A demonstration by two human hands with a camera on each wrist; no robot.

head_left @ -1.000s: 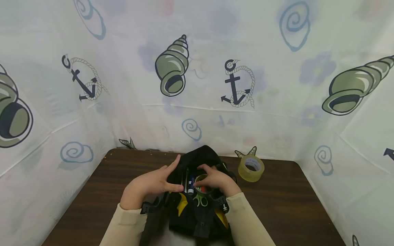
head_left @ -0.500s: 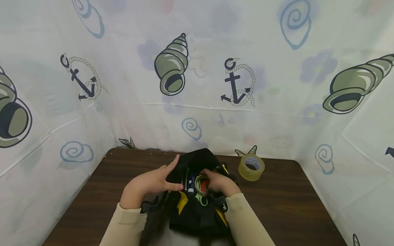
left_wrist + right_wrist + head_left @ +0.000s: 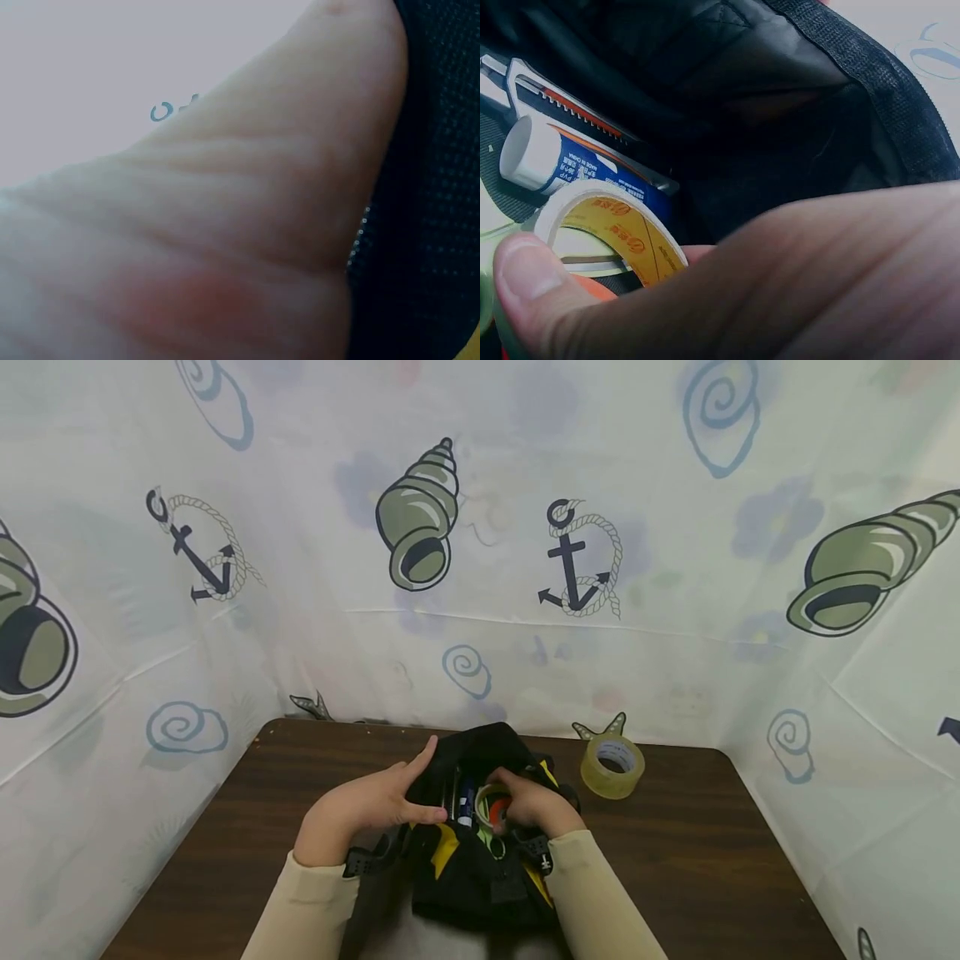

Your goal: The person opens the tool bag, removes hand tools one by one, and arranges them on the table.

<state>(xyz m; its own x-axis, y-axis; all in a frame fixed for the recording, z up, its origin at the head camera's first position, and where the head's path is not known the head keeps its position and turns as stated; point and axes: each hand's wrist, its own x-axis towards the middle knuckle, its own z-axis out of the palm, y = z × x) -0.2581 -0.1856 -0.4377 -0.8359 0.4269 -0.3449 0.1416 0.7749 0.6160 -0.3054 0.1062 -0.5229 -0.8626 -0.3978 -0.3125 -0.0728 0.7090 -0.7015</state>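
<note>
Looks about halfway to me: the black bag (image 3: 483, 745) sits open on the table (image 3: 690, 860) with a glue stick (image 3: 592, 165), cutter (image 3: 619, 124) and green scissors (image 3: 486, 837) inside, while the clear tape (image 3: 602, 785) is outside near the back edge, can't tell if stuff's going in or out. Left hand (image 3: 363, 812) is spread wide against the bag's opening, some fingers hidden; right hand (image 3: 535, 804) seems to pinch the small tape roll (image 3: 634, 234) inside, thumb and finger on either side

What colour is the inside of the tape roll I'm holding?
Yellow with orange print; the right wrist view shows the tape roll best.
</note>
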